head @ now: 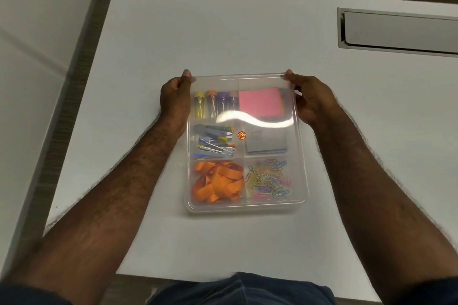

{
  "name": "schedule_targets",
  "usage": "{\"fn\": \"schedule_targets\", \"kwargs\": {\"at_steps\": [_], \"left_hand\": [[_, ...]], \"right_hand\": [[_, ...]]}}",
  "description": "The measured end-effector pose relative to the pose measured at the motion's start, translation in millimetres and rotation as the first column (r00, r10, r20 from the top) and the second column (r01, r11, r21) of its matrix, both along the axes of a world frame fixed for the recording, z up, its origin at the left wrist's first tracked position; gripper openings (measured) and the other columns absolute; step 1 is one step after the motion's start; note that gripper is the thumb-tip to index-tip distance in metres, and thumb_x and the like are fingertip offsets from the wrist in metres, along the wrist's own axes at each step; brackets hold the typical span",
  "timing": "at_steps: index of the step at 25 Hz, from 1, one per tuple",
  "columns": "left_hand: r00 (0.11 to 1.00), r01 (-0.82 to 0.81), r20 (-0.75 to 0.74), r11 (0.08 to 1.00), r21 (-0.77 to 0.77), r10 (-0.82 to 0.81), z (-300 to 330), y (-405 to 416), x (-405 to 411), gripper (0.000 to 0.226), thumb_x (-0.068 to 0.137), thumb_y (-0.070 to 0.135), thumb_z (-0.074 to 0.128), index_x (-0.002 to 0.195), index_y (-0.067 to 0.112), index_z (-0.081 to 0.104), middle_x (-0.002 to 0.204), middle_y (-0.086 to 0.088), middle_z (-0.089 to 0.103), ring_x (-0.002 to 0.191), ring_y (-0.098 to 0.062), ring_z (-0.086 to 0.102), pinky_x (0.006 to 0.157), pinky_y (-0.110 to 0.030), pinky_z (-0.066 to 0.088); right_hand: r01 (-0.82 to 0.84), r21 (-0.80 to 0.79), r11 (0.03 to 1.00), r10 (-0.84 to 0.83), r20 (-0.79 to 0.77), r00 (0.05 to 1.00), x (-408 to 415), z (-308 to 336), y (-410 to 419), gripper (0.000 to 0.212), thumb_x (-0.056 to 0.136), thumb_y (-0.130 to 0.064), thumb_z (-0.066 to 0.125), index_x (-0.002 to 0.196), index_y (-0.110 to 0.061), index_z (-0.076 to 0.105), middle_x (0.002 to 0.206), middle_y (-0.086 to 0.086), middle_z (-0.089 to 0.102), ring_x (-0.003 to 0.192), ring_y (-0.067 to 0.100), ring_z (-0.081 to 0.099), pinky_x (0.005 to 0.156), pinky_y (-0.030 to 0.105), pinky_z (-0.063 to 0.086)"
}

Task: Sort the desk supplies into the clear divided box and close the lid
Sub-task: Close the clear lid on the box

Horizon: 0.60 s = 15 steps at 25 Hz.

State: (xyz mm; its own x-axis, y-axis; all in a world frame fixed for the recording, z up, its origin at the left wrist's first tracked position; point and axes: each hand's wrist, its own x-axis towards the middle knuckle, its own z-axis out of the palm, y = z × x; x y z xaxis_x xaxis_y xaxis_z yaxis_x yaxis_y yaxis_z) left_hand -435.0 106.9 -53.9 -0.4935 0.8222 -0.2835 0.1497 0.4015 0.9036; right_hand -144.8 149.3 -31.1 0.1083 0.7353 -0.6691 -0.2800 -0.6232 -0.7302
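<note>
The clear divided box (pixel 190 208) lies on the white desk with the clear lid (pixel 262 121) over it. My left hand (pixel 174 98) grips the lid's far left edge, thumb on top. My right hand (pixel 309 98) grips its far right edge the same way. Through the lid I see coloured tubes (pixel 210 104), pink sticky notes (pixel 260 101), staplers and clips (pixel 214 141), a grey staple box (pixel 267 143), orange rubber bands (pixel 218 182) and coloured paper clips (pixel 270 178), each in its own compartment. A small orange sticker (pixel 242 135) sits at the lid's middle.
The white desk (pixel 247 39) has a curved notch in its far edge. A grey cable hatch (pixel 399 30) is set into the desk at the far right. The desk's left edge runs along a wall panel.
</note>
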Motion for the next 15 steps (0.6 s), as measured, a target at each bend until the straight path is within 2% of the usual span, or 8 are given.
{"fn": "schedule_targets", "kwargs": {"at_steps": [2,3,5,7,10,12,15], "left_hand": [[1.0,-0.011,-0.024,1.0,0.001,0.011,5,-5,0,0.035,0.104,0.047,0.051,0.089,0.024,0.073,0.081,0.019,0.065,0.074,0.006,0.058,0.059,-0.002,0.042],[0.998,-0.017,-0.054,1.0,-0.019,0.016,8,-9,0,0.041,0.103,0.051,0.048,0.079,0.025,0.068,0.072,0.015,0.061,0.066,0.002,0.055,0.056,-0.01,0.044],[0.994,-0.032,-0.103,0.997,-0.065,0.025,13,-26,-3,0.05,0.102,0.057,0.045,0.067,0.024,0.056,0.06,0.008,0.053,0.055,-0.006,0.049,0.051,-0.021,0.042],[0.997,-0.018,-0.076,0.997,-0.071,0.012,15,-56,-6,0.047,0.1,0.058,0.05,0.07,0.022,0.06,0.054,0.01,0.058,0.047,-0.003,0.052,0.045,-0.019,0.044],[0.998,0.05,-0.03,0.993,-0.104,-0.053,18,-118,-12,0.046,0.092,0.064,0.059,0.082,0.02,0.067,0.059,0.009,0.065,0.048,-0.003,0.057,0.045,-0.02,0.049],[0.994,0.106,0.012,0.982,-0.153,-0.105,18,-158,-13,0.048,0.086,0.067,0.065,0.085,0.019,0.069,0.062,0.002,0.068,0.05,-0.008,0.06,0.047,-0.023,0.051],[0.984,0.17,0.096,0.965,-0.2,-0.153,17,-210,-8,0.034,0.081,0.057,0.076,0.092,0.024,0.075,0.078,-0.008,0.075,0.056,-0.012,0.064,0.049,-0.025,0.054]], "right_hand": [[0.013,0.03,0.999,-0.012,-0.046,0.999,3,0,-3,0.013,0.092,-0.017,0.075,0.097,-0.006,0.08,0.094,0.006,0.078,0.084,0.022,0.073,0.085,0.04,0.063],[0.003,0.055,0.998,-0.001,-0.035,0.999,6,0,-7,0.016,0.096,-0.019,0.069,0.1,-0.006,0.079,0.094,0.006,0.078,0.081,0.02,0.073,0.082,0.037,0.063],[-0.053,0.09,0.994,0.048,0.06,0.997,13,1,-20,0.03,0.104,-0.031,0.057,0.11,-0.008,0.075,0.097,0.008,0.076,0.076,0.018,0.07,0.074,0.034,0.058],[-0.138,0.096,0.986,0.118,0.187,0.975,26,3,-43,0.038,0.102,-0.042,0.056,0.117,-0.011,0.071,0.101,0.012,0.072,0.08,0.02,0.068,0.072,0.035,0.055],[-0.29,0.069,0.955,0.258,0.295,0.92,48,7,-101,0.037,0.093,-0.049,0.068,0.112,-0.018,0.075,0.098,0.013,0.074,0.081,0.024,0.07,0.069,0.035,0.058],[-0.407,0.051,0.912,0.374,0.299,0.878,57,10,-142,0.031,0.092,-0.048,0.071,0.108,-0.022,0.076,0.098,0.012,0.076,0.077,0.023,0.072,0.068,0.035,0.06],[-0.511,0.037,0.859,0.486,0.259,0.835,67,15,-191,0.027,0.091,-0.041,0.075,0.111,-0.023,0.075,0.097,0.008,0.078,0.083,0.024,0.076,0.07,0.037,0.063]]}}
